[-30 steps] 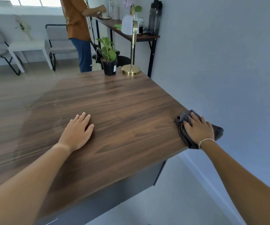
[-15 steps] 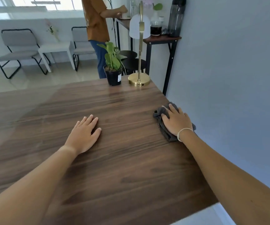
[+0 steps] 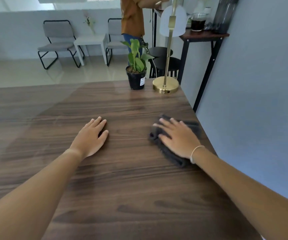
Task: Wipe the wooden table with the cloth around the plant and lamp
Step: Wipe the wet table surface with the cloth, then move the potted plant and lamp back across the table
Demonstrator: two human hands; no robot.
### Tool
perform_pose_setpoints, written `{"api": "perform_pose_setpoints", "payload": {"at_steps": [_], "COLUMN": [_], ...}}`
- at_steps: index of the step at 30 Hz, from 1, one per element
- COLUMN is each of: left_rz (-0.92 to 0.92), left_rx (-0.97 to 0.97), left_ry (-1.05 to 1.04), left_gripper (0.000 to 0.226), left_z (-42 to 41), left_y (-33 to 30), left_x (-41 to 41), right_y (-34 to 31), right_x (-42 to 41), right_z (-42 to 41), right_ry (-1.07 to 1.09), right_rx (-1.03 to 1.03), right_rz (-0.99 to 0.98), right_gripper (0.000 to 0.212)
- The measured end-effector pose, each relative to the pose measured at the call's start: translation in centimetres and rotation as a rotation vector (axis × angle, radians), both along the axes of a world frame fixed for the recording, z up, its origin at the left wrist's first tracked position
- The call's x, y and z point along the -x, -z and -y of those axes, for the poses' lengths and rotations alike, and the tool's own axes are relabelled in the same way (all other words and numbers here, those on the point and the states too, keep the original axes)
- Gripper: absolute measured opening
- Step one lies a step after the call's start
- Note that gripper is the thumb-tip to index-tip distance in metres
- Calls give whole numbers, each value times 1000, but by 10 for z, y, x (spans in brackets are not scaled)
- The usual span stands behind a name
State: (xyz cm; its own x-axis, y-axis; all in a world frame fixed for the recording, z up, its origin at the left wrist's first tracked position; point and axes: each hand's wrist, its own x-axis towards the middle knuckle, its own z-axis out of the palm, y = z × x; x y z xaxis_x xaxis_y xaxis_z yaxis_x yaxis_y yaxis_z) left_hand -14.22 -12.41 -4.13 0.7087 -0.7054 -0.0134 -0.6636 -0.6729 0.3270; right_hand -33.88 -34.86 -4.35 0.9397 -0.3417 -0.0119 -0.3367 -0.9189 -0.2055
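A dark wooden table [image 3: 119, 184] fills the lower view. My right hand [image 3: 177, 137] lies flat, fingers spread, pressing a dark grey cloth [image 3: 170, 154] onto the tabletop near its right edge. My left hand [image 3: 92, 137] rests palm down on the wood to the left of the cloth, holding nothing. At the far right corner stand a small green plant in a black pot [image 3: 136, 73] and, to its right, a brass lamp [image 3: 165, 85] with a white shade.
A blue-grey wall [image 3: 261, 101] runs along the table's right edge. Behind the table a person in an orange shirt [image 3: 132, 16] stands at a narrow side table [image 3: 203, 34] with jars. Two chairs [image 3: 56, 44], a white stool and black stools stand on the floor beyond.
My right hand has slid the cloth from the table's near right corner forward and left along the right edge, toward the lamp. My left hand stayed flat on the wood.
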Motion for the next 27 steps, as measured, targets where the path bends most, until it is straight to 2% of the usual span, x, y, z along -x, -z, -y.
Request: {"api": "perform_pose_setpoints", "payload": {"at_steps": [3, 6, 19, 23, 25, 27], "left_rz": [17, 33, -1, -30, -40, -36], "left_rx": [-5, -3, 42, 78, 93, 101], "left_ry": [16, 38, 273, 340, 372, 387], "left_gripper": [52, 52, 51, 52, 52, 52], "left_z": [-4, -7, -22, -17, -15, -13], "left_y": [2, 1, -13, -20, -25, -28], "left_x": [4, 7, 23, 27, 29, 28], "right_y": [-6, -6, -5, -6, -11, -18], "right_x": [-1, 9, 157, 173, 173, 171], "right_z": [35, 18, -111, -131, -135, -136], "right_ry": [243, 258, 384, 429, 460, 530], "right_rx": [-30, -22, -27, -53, -92, -227], "right_rz": [-73, -58, -50, -48, -19, 126], "right_gripper": [49, 50, 49, 66, 55, 44]}}
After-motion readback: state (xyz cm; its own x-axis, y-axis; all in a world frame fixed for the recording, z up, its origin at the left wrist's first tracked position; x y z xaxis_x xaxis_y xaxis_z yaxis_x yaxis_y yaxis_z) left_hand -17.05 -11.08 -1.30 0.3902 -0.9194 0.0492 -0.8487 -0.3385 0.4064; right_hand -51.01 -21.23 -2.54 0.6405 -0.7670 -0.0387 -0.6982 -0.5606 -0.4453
